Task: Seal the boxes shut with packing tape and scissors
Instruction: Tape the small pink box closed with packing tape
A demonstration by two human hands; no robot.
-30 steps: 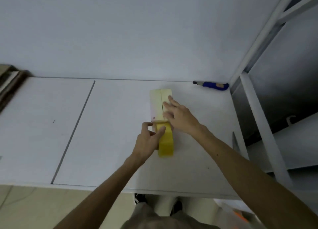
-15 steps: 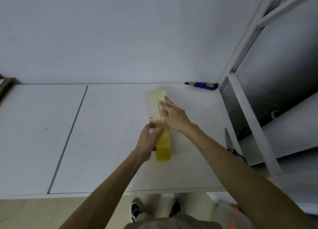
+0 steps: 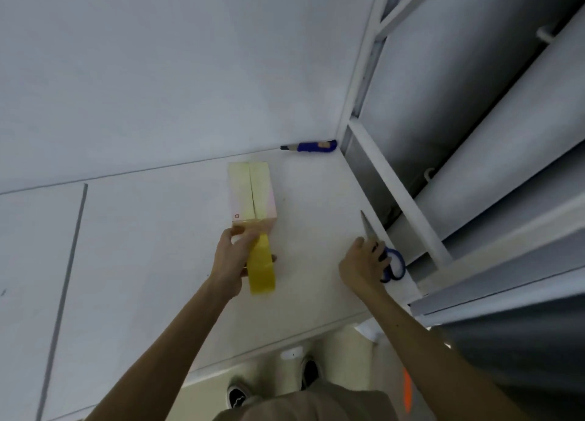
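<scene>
Both hands were occupied. The left hand (image 3: 228, 257) was curled round the yellow tape roll (image 3: 261, 273), its thumb up against the near end of the box (image 3: 251, 192). A strip ran from the roll onto that end, and holding the roll drawn back probably kept the strip taut for a cut. Just beyond this grip the box lay on the table (image 3: 152, 246), its top flaps meeting along a centre seam. Well off to the right of that grip, the right hand (image 3: 364, 264) had its fingers curled over the blue-handled scissors (image 3: 394, 267), blades pointing away, evidently to cut the strip. A blue utility knife (image 3: 311, 146) lay far beyond both grips, by the wall.
</scene>
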